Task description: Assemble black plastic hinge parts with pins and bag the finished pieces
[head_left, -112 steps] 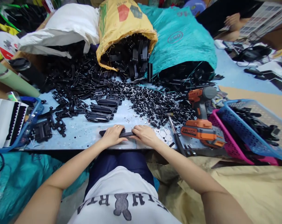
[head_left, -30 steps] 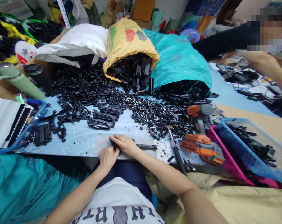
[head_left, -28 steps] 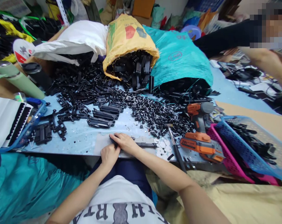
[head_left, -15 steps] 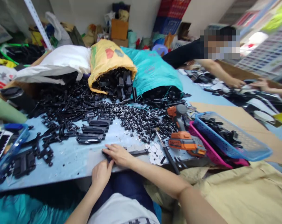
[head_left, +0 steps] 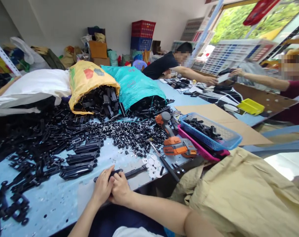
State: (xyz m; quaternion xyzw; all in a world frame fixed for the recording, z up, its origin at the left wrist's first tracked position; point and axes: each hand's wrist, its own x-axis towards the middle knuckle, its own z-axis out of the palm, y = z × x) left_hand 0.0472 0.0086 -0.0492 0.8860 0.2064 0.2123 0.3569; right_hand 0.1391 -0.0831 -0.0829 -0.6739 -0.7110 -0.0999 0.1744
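Observation:
At the table's front edge my left hand [head_left: 103, 187] and my right hand [head_left: 121, 188] are pressed together around a dark plastic part [head_left: 117, 171]. Its ends show past my fingers; the middle is hidden under them. My right hand's fingers are curled closed, and my left hand's fingers wrap over the part from the other side. Just right of my hands lies a long black bar-shaped piece [head_left: 136, 171]. Beyond them sits a row of stacked long black plastic parts [head_left: 81, 159]. White flat discs [head_left: 153, 166] and a hammer [head_left: 164, 160] lie to the right.
An orange cordless drill [head_left: 174, 144] stands beside a blue basket [head_left: 232, 140] of black parts. Heaps of screws [head_left: 132, 133] and black pieces cover the table behind, before a yellow sack [head_left: 90, 74] and a teal sack [head_left: 137, 82]. Two co-workers reach across the far right.
The view has swung right, bringing a second co-worker into sight. My right hand has gone from lying flat over the part to curled closed beside my left hand.

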